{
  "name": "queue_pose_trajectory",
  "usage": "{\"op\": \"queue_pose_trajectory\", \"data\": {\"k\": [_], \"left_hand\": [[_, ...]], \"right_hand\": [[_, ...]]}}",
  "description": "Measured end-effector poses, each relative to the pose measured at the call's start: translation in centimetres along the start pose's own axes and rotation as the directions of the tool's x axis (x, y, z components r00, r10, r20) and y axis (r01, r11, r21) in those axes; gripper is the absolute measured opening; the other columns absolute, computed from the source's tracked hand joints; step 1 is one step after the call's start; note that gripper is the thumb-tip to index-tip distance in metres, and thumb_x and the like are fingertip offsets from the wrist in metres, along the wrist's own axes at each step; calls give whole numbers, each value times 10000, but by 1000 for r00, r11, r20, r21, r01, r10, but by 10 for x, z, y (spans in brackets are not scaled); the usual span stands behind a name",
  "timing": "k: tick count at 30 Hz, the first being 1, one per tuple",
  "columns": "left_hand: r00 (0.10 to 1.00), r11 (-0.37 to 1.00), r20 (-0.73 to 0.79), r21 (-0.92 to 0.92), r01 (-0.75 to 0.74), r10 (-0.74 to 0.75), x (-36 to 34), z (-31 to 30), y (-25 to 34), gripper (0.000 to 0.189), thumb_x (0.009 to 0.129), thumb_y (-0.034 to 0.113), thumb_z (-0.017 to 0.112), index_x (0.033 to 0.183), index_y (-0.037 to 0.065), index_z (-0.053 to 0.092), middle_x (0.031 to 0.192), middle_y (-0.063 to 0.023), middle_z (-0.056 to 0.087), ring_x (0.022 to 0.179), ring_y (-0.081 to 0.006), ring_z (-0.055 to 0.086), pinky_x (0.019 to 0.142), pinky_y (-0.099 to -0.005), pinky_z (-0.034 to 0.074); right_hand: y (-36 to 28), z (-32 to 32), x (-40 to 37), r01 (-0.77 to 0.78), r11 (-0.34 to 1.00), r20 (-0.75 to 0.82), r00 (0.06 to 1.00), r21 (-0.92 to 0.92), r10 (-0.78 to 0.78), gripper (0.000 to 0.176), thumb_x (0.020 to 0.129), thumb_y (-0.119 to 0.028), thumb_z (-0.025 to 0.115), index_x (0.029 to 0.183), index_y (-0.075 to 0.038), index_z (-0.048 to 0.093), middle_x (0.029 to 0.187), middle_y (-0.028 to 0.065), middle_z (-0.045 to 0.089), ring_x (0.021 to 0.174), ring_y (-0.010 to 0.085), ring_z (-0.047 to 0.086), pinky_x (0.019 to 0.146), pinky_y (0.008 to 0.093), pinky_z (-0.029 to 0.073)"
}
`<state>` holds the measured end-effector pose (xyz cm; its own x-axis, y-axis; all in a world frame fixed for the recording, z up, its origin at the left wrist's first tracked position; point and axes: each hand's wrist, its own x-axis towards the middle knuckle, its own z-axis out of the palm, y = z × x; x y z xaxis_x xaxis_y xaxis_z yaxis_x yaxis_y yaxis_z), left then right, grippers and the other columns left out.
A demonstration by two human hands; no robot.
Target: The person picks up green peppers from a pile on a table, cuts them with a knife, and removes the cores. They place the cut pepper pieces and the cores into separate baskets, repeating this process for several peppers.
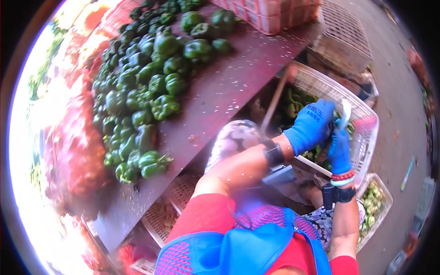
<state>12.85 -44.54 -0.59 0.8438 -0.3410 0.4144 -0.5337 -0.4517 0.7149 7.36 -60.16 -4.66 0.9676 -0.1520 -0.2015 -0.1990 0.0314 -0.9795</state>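
Both of my hands wear blue gloves and meet above a white crate (372, 137) of green produce, at the right of the head view. My left hand (311, 124), its back turned up, is closed with its fingers curled down; what it grips is hidden or too small to name. Close against it, my right hand (339, 151) is closed around a pale, curved, blade-like object (345, 113) that sticks up past its fingers. Green pieces show in the crate under both hands.
A dark red tabletop (215, 103) slants across the left, with a large heap of green peppers (137, 87). A pink crate (270, 13) stands at its far end. More crates (343, 27) are beyond. Below right, a basket (387, 201) holds pale green pieces. A thin stick (276, 101) leans nearby.
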Motion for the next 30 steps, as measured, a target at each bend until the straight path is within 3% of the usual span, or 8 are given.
{"op": "queue_pose_trajectory", "data": {"k": [3, 8, 10, 16, 21, 25, 26, 30], "left_hand": [[990, 987, -124, 141, 80, -63, -1, -73, -2, 197, 779, 123, 682, 930, 47, 581, 769, -206, 576, 742, -426, 607, 659, -506, 493], [947, 686, 62, 704, 184, -317, -139, -268, -20, 170, 847, 178, 593, 967, 59, 576, 787, -198, 597, 784, -429, 599, 713, -530, 479], [607, 481, 269, 850, 216, -748, -195, -318, 1, 301, 844, 335, 649, 960, 64, 587, 855, -203, 660, 843, -418, 640, 771, -518, 509], [875, 388, -199, 837, 386, -442, -190, -320, -97, 759, 765, 282, 771, 1426, 115, 438, 1300, -225, 560, 1139, -412, 573, 948, -471, 495], [744, 175, -349, 833, 525, -570, -145, -300, -173, 727, 739, 185, 744, 1407, 151, 459, 1370, -201, 511, 1203, -420, 534, 988, -485, 485], [656, 622, -399, 230, 748, -641, -128, -326, -177, 596, 749, 153, 721, 1315, 185, 536, 1229, -154, 622, 1029, -354, 655, 813, -441, 587], [506, 532, -219, -561, 634, -834, -126, -320, -150, 465, 806, 150, 706, 1255, 175, 588, 1153, -120, 660, 947, -326, 684, 724, -470, 610], [637, 165, 164, -890, 425, -753, -87, -278, -97, 364, 917, 210, 674, 1254, 95, 600, 1200, -107, 653, 1048, -325, 670, 828, -555, 586]], "right_hand": [[-25, -15, 11, -179, 976, -25, 984, -123, 178, 207, 915, -163, 631, 1062, -21, 666, 814, 61, 677, 691, 157, 624, 654, 295, 505], [22, -63, 30, 112, 620, -34, 975, -777, -219, 201, 886, -212, 678, 930, -18, 710, 809, 123, 721, 667, 235, 646, 669, 383, 507], [4, -57, 23, -14, 591, -66, 996, -807, -67, 243, 878, -260, 706, 878, -17, 719, 745, 144, 706, 675, 238, 651, 678, 382, 505], [10, -28, 8, 142, 718, 11, 983, -681, -183, 315, 886, -308, 739, 998, -16, 695, 869, 132, 726, 745, 225, 663, 720, 367, 514], [1, -25, 0, 107, 700, 61, 994, -706, -91, 316, 907, -284, 720, 1076, -19, 683, 920, 134, 728, 799, 212, 676, 753, 356, 524], [-10, -17, -2, -1, 852, 63, 997, -524, 40, 310, 921, -287, 707, 1113, -45, 683, 851, 41, 693, 671, 123, 606, 629, 287, 491], [-23, -10, -6, -73, 903, 70, 991, -424, 113, 307, 923, -287, 706, 1120, -53, 682, 828, 14, 673, 636, 97, 574, 588, 264, 467], [-48, 12, -12, -202, 977, 306, 928, -68, 213, 391, 927, -265, 712, 1246, -57, 620, 903, -10, 630, 610, 44, 515, 528, 205, 416]]}}
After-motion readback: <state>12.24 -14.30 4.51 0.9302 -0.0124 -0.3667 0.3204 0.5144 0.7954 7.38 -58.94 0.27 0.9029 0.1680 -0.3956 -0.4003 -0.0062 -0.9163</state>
